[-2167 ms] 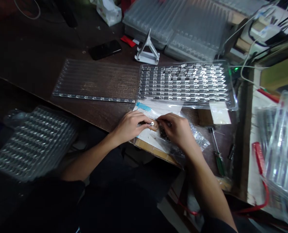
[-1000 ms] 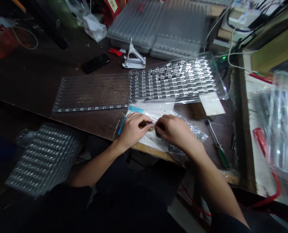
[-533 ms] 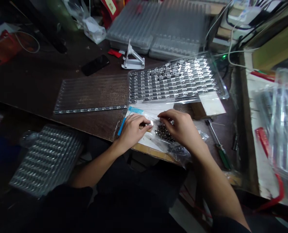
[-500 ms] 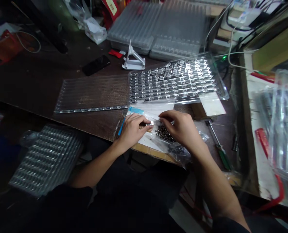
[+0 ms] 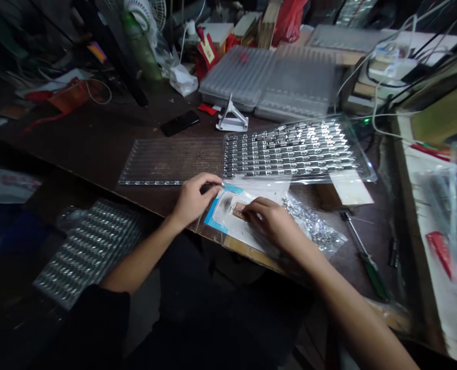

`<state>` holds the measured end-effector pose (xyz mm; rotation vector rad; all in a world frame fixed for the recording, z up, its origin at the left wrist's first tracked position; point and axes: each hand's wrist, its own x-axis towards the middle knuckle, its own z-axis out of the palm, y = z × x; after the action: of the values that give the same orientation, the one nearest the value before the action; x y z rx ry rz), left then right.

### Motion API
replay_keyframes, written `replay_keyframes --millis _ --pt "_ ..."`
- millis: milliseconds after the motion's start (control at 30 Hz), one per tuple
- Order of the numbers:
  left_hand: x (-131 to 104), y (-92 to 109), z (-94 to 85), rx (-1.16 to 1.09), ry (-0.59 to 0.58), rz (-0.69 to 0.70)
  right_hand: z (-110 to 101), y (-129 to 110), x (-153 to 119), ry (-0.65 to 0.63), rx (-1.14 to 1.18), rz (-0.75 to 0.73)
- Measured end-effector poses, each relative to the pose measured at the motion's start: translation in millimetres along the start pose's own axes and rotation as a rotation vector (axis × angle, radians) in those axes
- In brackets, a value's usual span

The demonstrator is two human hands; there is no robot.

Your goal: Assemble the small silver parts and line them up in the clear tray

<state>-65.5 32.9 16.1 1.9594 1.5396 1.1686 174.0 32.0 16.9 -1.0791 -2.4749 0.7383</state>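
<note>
My left hand (image 5: 197, 199) is closed in a pinch on a small metal part (image 5: 220, 184), near the left tray's lower right corner. My right hand (image 5: 270, 218) has its fingers pressed together at a small brown block (image 5: 239, 210) on a white sheet edged with blue tape (image 5: 215, 224); anything between those fingertips is hidden. Beyond the hands, a clear tray (image 5: 290, 154) holds rows of metal connectors. The ribbed clear tray (image 5: 174, 159) to its left has one row along its front edge. Right of my right hand, a plastic bag (image 5: 316, 226) holds many small shiny parts.
A green-handled screwdriver (image 5: 372, 272) and a small box (image 5: 347, 189) lie at the right. Behind the trays are a phone (image 5: 180, 123), a white stand (image 5: 232, 119) and stacked clear trays (image 5: 297, 82). More filled trays (image 5: 85, 252) stand low at the left.
My left hand has moved left, away from the sheet's middle, with a small metal part. My right hand has left the pile of dark screws for the brown block. The view has shifted.
</note>
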Motion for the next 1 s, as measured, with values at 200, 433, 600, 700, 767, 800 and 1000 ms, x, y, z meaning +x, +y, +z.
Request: replay_keyframes --millis 200,433,600,700,767,800,1000 --pt "39 -32 -22.7 0.26 -0.125 -0.015 1 -14 -2 -0.091 -0.27 -0.017" --pt "45 -35 -24.5 0.477 -0.266 0.048 -25 -4 -10 -0.051 -0.121 0.052" --pt "43 -25 -34.4 0.688 -0.254 0.005 -47 12 -32 -0.158 -0.15 0.218" --pt "41 -12 -23.0 0.669 -0.207 0.027 -45 14 -35 -0.194 -0.172 0.227" --pt "41 -7 -8.3 0.597 -0.191 0.068 -42 12 -34 -0.21 -0.163 0.213" --pt "43 -5 -0.6 0.566 -0.187 0.085 -42 11 -33 -0.217 -0.151 0.214" --pt "49 0 17.8 0.525 -0.165 0.096 -46 11 -30 -0.194 -0.058 0.195"
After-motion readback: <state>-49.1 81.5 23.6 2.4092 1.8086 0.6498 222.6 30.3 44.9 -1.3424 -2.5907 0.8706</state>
